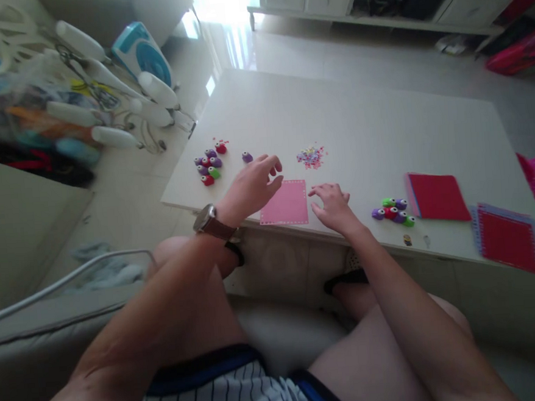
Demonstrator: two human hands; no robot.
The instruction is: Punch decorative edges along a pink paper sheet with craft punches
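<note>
A pink paper sheet point(284, 204) lies at the front edge of the white table, with small punched shapes along its borders. My left hand point(257, 180), a watch on its wrist, is over the sheet's upper left part, fingers bent and apart, holding nothing visible. Just right of the sheet, my right hand point(332, 203) hovers with its fingers spread and nothing in them. A lone purple paper punch point(247, 157) stands beyond my left hand. Behind the sheet lies a pile of tiny coloured paper bits point(311, 157).
Several coloured punches point(207, 163) cluster at the left, and another group point(392, 212) sits right of my right hand. Farther right are a red paper stack point(439, 196) and a stack of edge-punched sheets point(508, 238). A small minion figure point(407, 240) lies near the front edge.
</note>
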